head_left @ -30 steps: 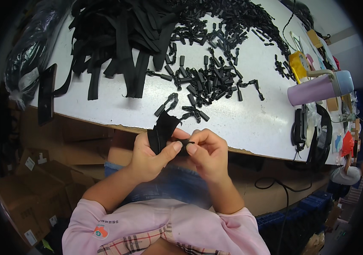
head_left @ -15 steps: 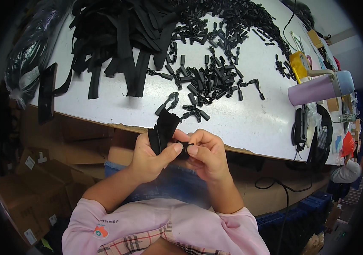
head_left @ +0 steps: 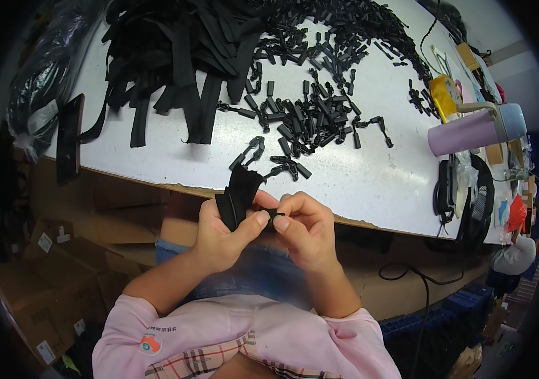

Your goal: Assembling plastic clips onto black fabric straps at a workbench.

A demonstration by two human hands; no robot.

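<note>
Black strip (head_left: 238, 197), long axis toward table (head_left: 377, 183)

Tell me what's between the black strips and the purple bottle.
The head view shows black zipper pulls on the white table between strips and bottle.

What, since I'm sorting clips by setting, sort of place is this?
Probably a workshop for sewn goods: a white table holds many small black parts, apparently zipper pulls, beside a heap of black fabric strips, and cardboard boxes stand lower down at the left.
</note>
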